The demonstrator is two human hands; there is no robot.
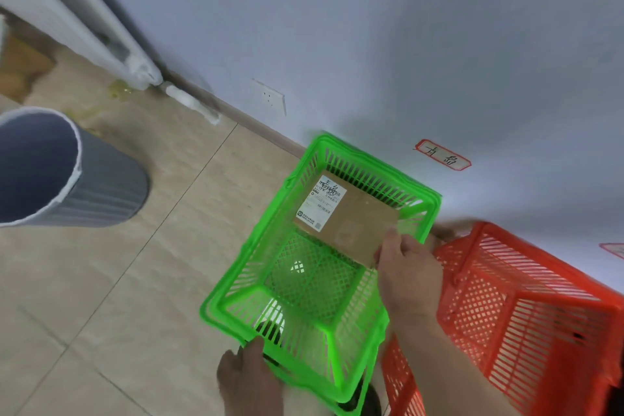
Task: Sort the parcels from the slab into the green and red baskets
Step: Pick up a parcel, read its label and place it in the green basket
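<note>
A flat brown cardboard parcel point(351, 223) with a white shipping label lies tilted inside the far end of the green basket point(233, 284). My right hand point(408, 273) pinches the parcel's near right corner, thumb on top. My left hand point(248, 382) holds the green basket's near rim at the lower left. The red basket point(526, 307) stands right beside the green one, against the wall. The slab is out of view.
A grey ribbed waste bin point(77, 176) stands on the tiled floor to the left. A white radiator point(77, 17) and a wall socket point(270, 96) are on the far wall. Red-edged paper labels point(442, 155) are stuck on the wall above the baskets.
</note>
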